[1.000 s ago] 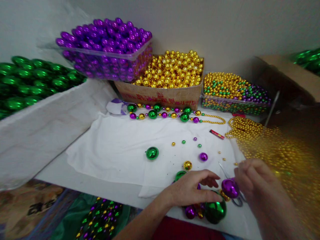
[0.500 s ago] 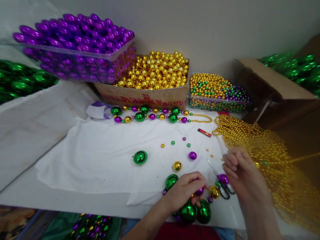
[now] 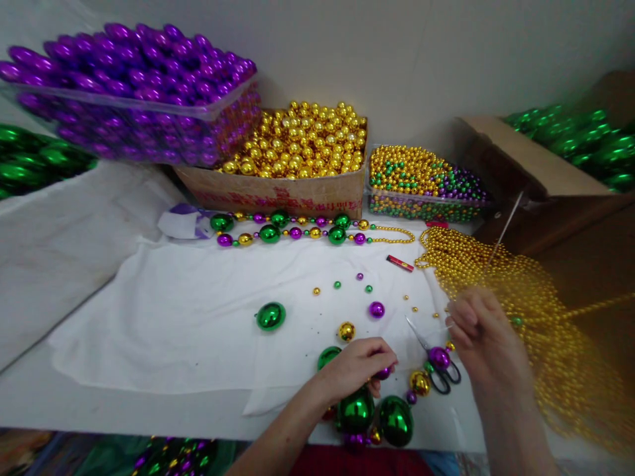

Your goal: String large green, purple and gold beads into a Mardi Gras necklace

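My left hand (image 3: 358,367) is curled over a partly strung strand of big beads at the table's near edge, fingertips pinched on a purple bead (image 3: 381,373). Two large green beads (image 3: 377,416) of that strand lie just below it. My right hand (image 3: 483,337) is closed in a pinch beside the pile of gold bead strands (image 3: 526,311); a thin string seems to run from it toward a purple bead (image 3: 439,357) and a gold bead (image 3: 419,382). Black-handled scissors (image 3: 436,360) lie between my hands.
Loose beads dot the white cloth (image 3: 188,311): a big green bead (image 3: 270,316), a gold one (image 3: 346,331), a purple one (image 3: 376,309). A finished necklace (image 3: 297,228) lies at the back. Behind stand bins of purple beads (image 3: 133,99), gold beads (image 3: 292,149) and small mixed beads (image 3: 421,182). A cardboard box (image 3: 536,172) sits right.
The purple bead that was held up between my hands has come down onto the cloth by the scissors. My right hand drew up and away toward the gold pile; the view swung right.
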`<state>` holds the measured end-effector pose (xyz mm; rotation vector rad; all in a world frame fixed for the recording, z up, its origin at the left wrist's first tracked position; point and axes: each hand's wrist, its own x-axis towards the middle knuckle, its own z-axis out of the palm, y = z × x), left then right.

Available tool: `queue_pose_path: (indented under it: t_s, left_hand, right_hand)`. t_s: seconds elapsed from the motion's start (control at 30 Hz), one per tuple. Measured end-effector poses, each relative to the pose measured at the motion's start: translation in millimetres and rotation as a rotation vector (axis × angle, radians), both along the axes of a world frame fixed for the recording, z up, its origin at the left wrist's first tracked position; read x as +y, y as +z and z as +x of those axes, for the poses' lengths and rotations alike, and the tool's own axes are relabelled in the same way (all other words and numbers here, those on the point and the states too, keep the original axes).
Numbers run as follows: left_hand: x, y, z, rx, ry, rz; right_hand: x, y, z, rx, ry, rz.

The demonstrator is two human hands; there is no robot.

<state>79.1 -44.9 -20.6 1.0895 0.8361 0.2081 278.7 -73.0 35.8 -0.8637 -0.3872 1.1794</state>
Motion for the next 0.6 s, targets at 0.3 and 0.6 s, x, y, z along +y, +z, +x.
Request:
queue_pose_path:
  t_s: [0.3,0.6]
  left_hand:
    - [8.7,28.1,-17.7,-0.16,-0.384,-0.024]
    - [-0.4,63.8,-50.3,-0.185,-0.375,-0.242]
  right_hand:
    - [1.0,44.0,5.6,0.018,0.053,0.076]
    - [-0.5,83.5,6.7,-0.023,-0.062,-0.016]
